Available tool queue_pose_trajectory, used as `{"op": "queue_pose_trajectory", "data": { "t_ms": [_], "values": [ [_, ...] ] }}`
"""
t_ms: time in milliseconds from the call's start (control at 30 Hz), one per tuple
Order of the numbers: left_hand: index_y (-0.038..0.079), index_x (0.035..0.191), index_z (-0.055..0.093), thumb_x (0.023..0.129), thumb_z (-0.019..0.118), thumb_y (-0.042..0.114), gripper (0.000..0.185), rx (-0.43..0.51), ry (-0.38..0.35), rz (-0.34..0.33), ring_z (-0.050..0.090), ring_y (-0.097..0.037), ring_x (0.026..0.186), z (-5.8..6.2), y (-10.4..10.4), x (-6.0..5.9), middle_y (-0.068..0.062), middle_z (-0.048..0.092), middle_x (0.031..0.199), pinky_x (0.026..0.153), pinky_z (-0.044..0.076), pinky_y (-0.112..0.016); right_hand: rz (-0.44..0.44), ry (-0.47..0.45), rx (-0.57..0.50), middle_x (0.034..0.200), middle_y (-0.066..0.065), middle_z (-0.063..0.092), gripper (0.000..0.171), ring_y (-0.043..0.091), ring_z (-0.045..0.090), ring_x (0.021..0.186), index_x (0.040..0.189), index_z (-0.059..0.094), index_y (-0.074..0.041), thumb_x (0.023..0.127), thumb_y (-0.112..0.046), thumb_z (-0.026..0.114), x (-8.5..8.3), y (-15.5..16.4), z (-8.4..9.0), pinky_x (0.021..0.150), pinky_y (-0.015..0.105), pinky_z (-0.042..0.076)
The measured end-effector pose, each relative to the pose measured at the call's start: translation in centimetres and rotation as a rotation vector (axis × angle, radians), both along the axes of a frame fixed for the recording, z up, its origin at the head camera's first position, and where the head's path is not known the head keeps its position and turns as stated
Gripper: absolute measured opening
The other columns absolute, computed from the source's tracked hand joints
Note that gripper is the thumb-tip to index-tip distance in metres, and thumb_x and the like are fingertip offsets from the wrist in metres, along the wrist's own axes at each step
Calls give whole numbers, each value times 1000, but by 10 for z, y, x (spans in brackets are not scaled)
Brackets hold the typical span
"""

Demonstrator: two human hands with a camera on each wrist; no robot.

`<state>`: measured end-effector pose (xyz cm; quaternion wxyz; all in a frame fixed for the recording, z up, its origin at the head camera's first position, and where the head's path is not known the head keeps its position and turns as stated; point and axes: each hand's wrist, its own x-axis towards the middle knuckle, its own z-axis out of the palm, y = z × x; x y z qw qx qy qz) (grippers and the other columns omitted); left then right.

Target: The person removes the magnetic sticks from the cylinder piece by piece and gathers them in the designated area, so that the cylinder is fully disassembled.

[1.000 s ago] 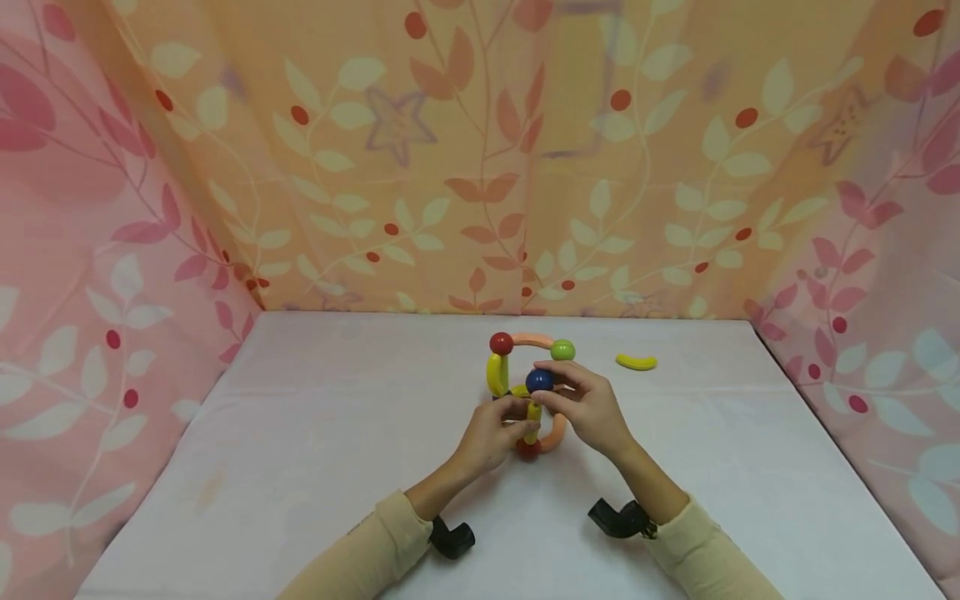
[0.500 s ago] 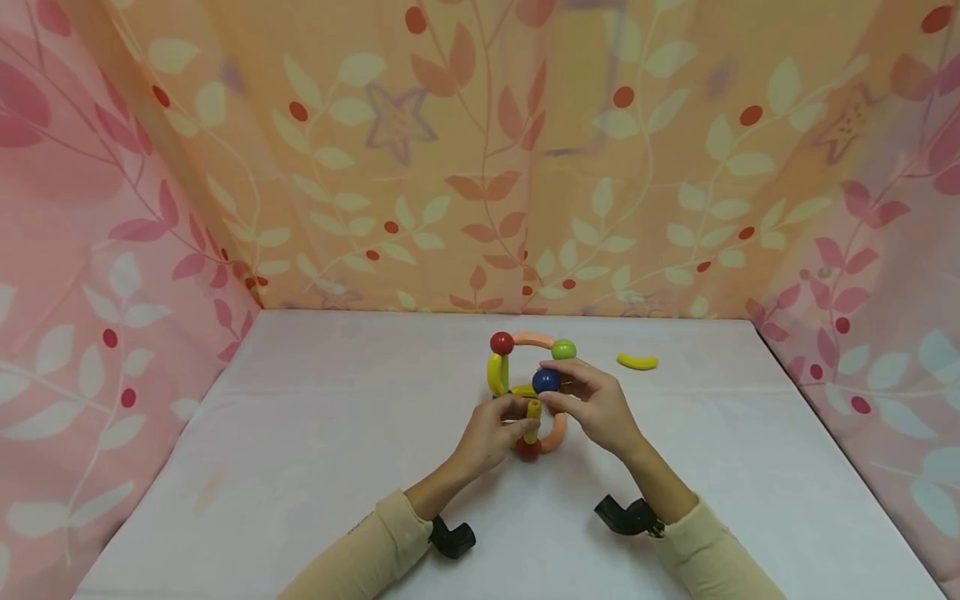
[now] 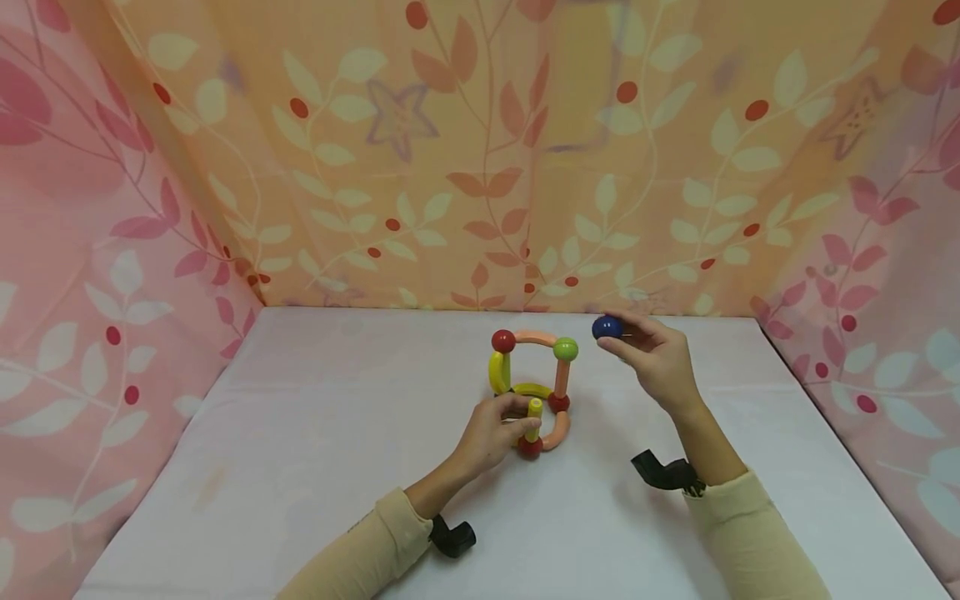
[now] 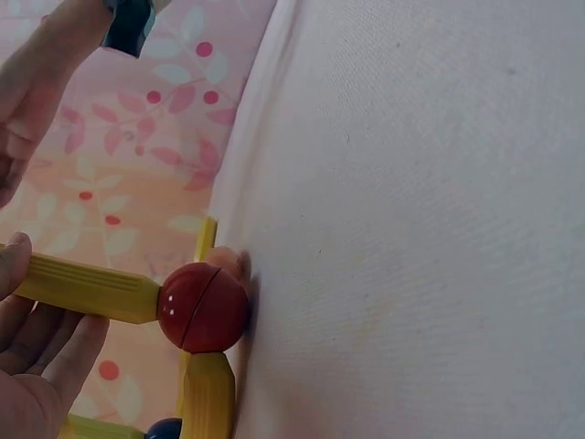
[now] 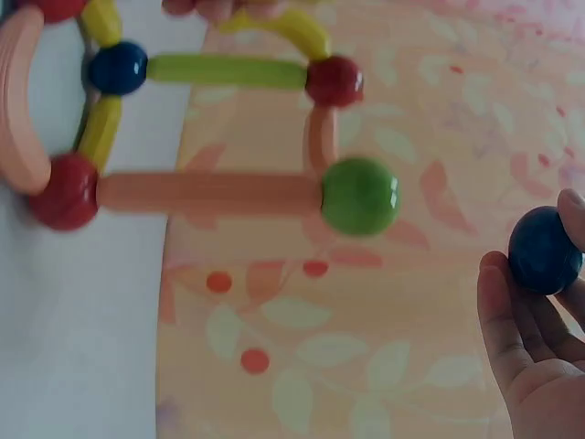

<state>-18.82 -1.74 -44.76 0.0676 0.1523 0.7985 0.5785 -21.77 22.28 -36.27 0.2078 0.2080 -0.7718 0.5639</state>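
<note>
In the head view my left hand [image 3: 487,433] pinches an upright yellow rod [image 3: 533,421], which stands on a red ball [image 3: 530,447] of a ball-and-rod construction toy. The rod's top end is bare. My right hand [image 3: 660,358] holds a blue ball [image 3: 606,327] between thumb and fingers, apart from the toy and to its right. The toy's frame joins a green ball [image 3: 566,349], further red balls and orange, yellow and light-green rods. In the left wrist view, fingers grip the yellow rod [image 4: 87,285] beside its red ball [image 4: 203,307].
The toy stands on a white-covered table [image 3: 322,417]. Patterned cloth [image 3: 480,167] hangs behind it and at both sides. Black curved pieces [image 3: 453,539] sit at both wrists. The loose yellow curved piece seen earlier is out of sight near my right hand.
My right hand has moved the blue ball away from the top of the yellow rod, up and to the right. My left hand stays on the rod.
</note>
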Motion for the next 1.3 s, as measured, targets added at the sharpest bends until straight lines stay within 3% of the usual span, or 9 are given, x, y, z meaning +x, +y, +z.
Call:
{"op": "queue_pose_trajectory", "data": {
  "t_ms": [167, 333, 500, 600, 700, 900, 1033, 1167, 1300],
  "values": [
    [5, 112, 66, 90, 70, 20, 27, -23, 7, 4, 67, -25, 105, 1, 0, 1, -9, 70, 109, 85, 58, -30, -43, -51, 23, 107, -14, 64, 39, -5, 64, 92, 122, 63, 7, 85, -1, 72, -22, 17, -5, 81, 10, 52],
    [4, 111, 66, 89, 70, 19, 27, -22, 9, 7, 68, -25, 105, 0, 0, 1, -10, 71, 109, 85, 58, -30, -60, -108, 86, 112, 14, 63, 40, -6, 60, 91, 124, 62, 7, 87, -4, 71, -45, 28, -18, 80, 6, 50],
    [4, 112, 66, 90, 70, 20, 28, -23, -1, 8, 68, -25, 105, 0, 0, 1, -10, 70, 109, 85, 58, -30, -124, -201, 228, 120, 25, 61, 43, 14, 63, 98, 127, 61, 3, 90, -17, 70, -69, 35, -34, 79, 4, 47],
    [4, 112, 66, 90, 70, 20, 28, -25, 2, 9, 67, -25, 105, 1, 0, 1, -10, 70, 110, 85, 58, -30, -153, -254, 311, 121, 23, 62, 44, 30, 63, 103, 128, 61, -2, 90, -23, 70, -85, 39, -44, 84, 15, 53],
    [4, 112, 66, 90, 70, 19, 27, -23, 9, 8, 68, -25, 105, 1, 0, 2, -10, 70, 110, 85, 58, -30, -150, -286, 339, 122, 22, 62, 42, 36, 63, 106, 126, 62, -4, 89, -20, 71, -99, 42, -54, 88, 28, 56],
    [4, 112, 66, 89, 70, 19, 27, -18, 6, 4, 68, -25, 104, 1, 0, 1, -10, 70, 109, 86, 58, -30, -135, -351, 357, 127, 25, 59, 41, 36, 61, 106, 126, 63, -2, 88, -12, 72, -119, 44, -72, 88, 31, 55],
    [4, 112, 66, 89, 71, 19, 27, -17, -10, 6, 67, -25, 105, 1, 0, 1, -9, 71, 108, 87, 57, -31, -149, -431, 399, 130, 26, 57, 45, 38, 56, 112, 132, 59, -1, 90, -13, 70, -128, 44, -83, 97, 47, 50],
    [4, 110, 66, 88, 72, 19, 27, -32, -5, 11, 67, -25, 104, 0, 0, 1, -9, 70, 108, 86, 58, -30, -165, -496, 484, 132, 30, 55, 46, 43, 52, 122, 132, 57, 4, 91, -15, 68, -134, 44, -89, 105, 54, 42],
    [5, 110, 67, 89, 71, 20, 26, -32, -3, 10, 67, -25, 105, 0, 0, 1, -8, 71, 108, 85, 58, -30, -175, -490, 590, 134, 31, 54, 46, 44, 49, 127, 128, 57, 7, 90, -16, 68, -139, 44, -93, 110, 55, 37]
  ]
}}
